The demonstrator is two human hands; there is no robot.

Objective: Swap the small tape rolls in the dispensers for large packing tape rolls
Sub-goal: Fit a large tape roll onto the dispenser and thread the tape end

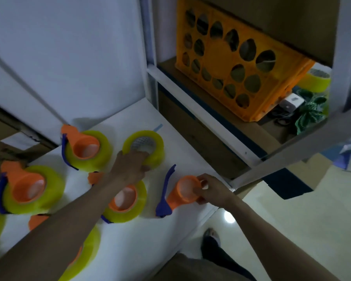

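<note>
On the white table [182, 142] my left hand [133, 164] grips a loose large yellow tape roll [148, 141], fingers reaching into its core. My right hand [211, 189] holds an orange dispenser [185, 192] that carries no roll; its purple blade arm [166, 191] sticks out to the left. Three other orange dispensers wear large yellow rolls: one at the back [87, 150], one at the left [31, 189], one under my left forearm [127, 199].
More yellow rolls lie at the near left edge [87, 252]. To the right stands a metal shelf [201, 110] with an orange crate [227, 57], another yellow roll [316, 79] and a green cloth [310, 110]. Pale floor lies beyond the table's right edge.
</note>
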